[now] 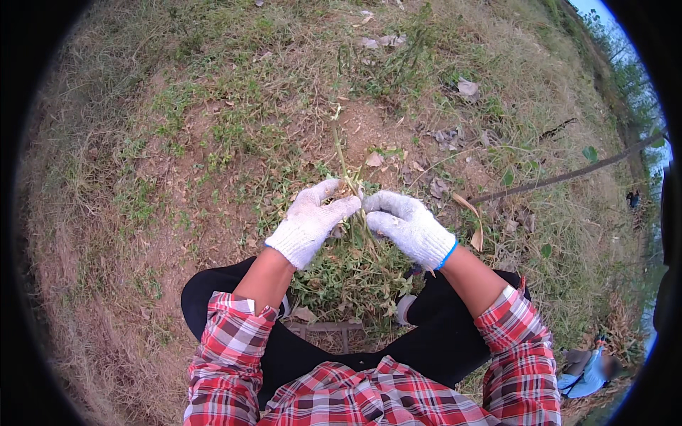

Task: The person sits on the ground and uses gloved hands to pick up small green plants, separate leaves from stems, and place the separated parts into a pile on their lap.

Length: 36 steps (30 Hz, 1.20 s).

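Note:
White knitted gloves cover both my hands, which meet in front of me above the ground. My left hand (pixel 311 223) is closed, thumb and fingers pinched around a pale green plant stalk (pixel 339 145) that sticks up and away from me. Close beside it on the right, my right hand (pixel 412 226) is also closed, its fingertips pinching the lower part of the same stalk. The gloves partly hide the grip. Below my hands, between my legs, lies a heap of cut-looking green plants (pixel 344 277).
A low seat or frame with metal bars (pixel 334 327) shows beneath me. Dry leaves (pixel 468 89) and a long brown branch (pixel 568 175) lie to the right. Bare reddish soil (pixel 177 170) and grass spread around. Another person in blue (pixel 588 373) is at the lower right.

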Tool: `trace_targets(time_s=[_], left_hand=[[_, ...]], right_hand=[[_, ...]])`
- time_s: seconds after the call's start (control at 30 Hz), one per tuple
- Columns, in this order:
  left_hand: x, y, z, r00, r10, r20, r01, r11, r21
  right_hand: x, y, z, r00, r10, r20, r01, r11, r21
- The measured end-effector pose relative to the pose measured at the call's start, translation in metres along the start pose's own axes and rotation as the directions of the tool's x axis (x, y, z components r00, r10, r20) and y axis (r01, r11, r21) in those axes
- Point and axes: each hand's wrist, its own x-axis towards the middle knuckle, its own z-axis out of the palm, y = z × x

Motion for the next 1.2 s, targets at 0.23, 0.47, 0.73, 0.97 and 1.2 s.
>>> trace_targets(time_s=[0.23, 0.47, 0.73, 0.97, 1.2], left_hand=[[0.002, 0.002, 0.000, 0.998, -0.033, -0.054, 0.037, 0.997, 0.061], [0.005, -0.003, 0.000, 0.996, 0.062, -0.070, -0.043, 0.966, 0.254], [0.007, -0.010, -0.002, 0.999, 0.044, 0.000, -0.043, 0.975, 0.217], [0.003, -0.010, -0.002, 0.995, 0.098, -0.031, -0.086, 0.959, 0.271], [-0.003, -0.002, -0.008, 0.997, -0.031, 0.070, 0.031, 0.999, 0.012]], right_hand=[[-0.002, -0.008, 0.001, 0.978, -0.198, -0.063, 0.174, 0.946, -0.272], [0.001, -0.006, -0.002, 0.949, -0.302, -0.088, 0.237, 0.871, -0.430], [0.004, -0.010, -0.013, 0.877, -0.442, -0.191, 0.244, 0.750, -0.614], [0.005, -0.013, -0.030, 0.789, -0.573, -0.219, 0.273, 0.648, -0.711], [0.008, -0.015, -0.060, 0.710, -0.553, -0.436, 0.134, 0.714, -0.687]])
